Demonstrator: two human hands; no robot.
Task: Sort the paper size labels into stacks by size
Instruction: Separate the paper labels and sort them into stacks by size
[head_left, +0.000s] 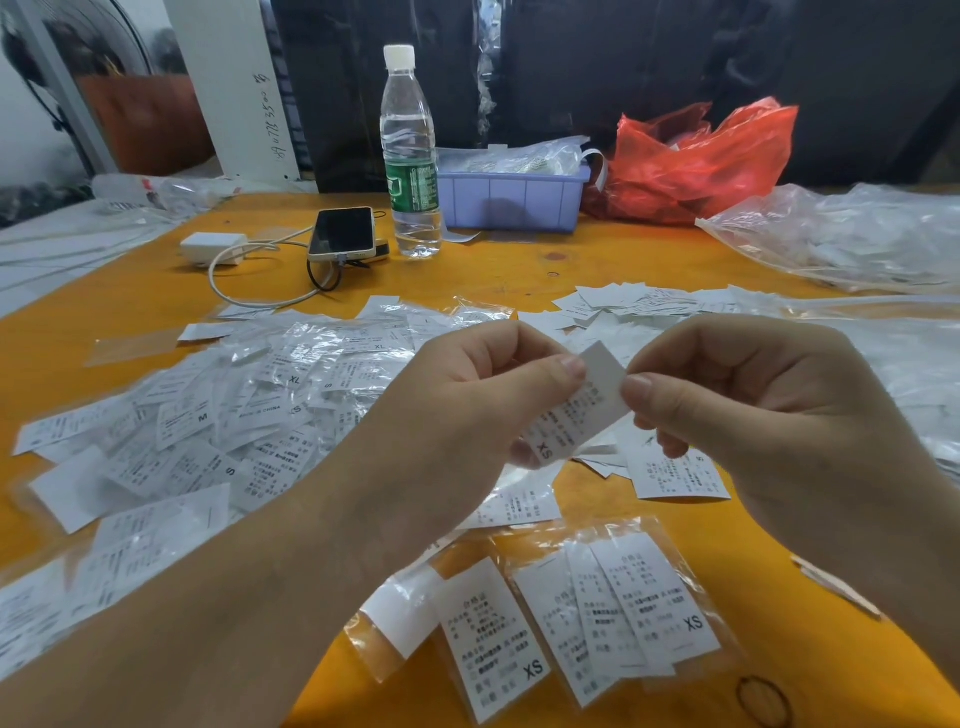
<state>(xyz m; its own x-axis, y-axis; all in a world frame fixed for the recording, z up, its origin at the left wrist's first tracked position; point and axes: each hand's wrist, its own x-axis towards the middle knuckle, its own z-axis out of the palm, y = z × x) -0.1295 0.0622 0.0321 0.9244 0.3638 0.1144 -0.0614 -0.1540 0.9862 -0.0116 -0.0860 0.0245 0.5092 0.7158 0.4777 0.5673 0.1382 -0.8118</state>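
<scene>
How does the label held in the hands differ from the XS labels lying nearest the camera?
The held label is bare paper, pinched off the table between the left hand and right hand; the near XS labels lie flat on the orange table, inside clear plastic sleeves. The held one is single and tilted; the near ones lie side by side. Both are white slips printed XS.
</scene>
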